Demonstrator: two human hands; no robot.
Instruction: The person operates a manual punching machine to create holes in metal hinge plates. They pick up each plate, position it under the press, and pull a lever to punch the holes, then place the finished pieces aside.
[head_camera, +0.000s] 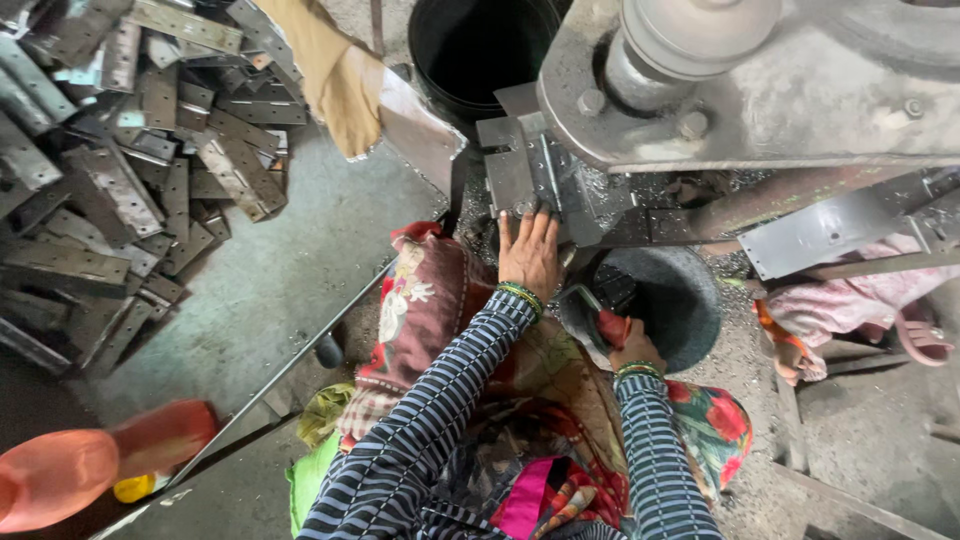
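From the head camera, the left hand (528, 255) lies flat with fingers spread on a grey metal plate (520, 165) at the front edge of a big grey machine (760, 90). The right hand (632, 350) is closed around a red-handled tool (603, 318) at the rim of a dark round pot (690, 300). On the grey concrete floor (290, 270), a pile of metal pieces (120, 170) lies to the left. A black bucket (480, 50) stands behind the plate.
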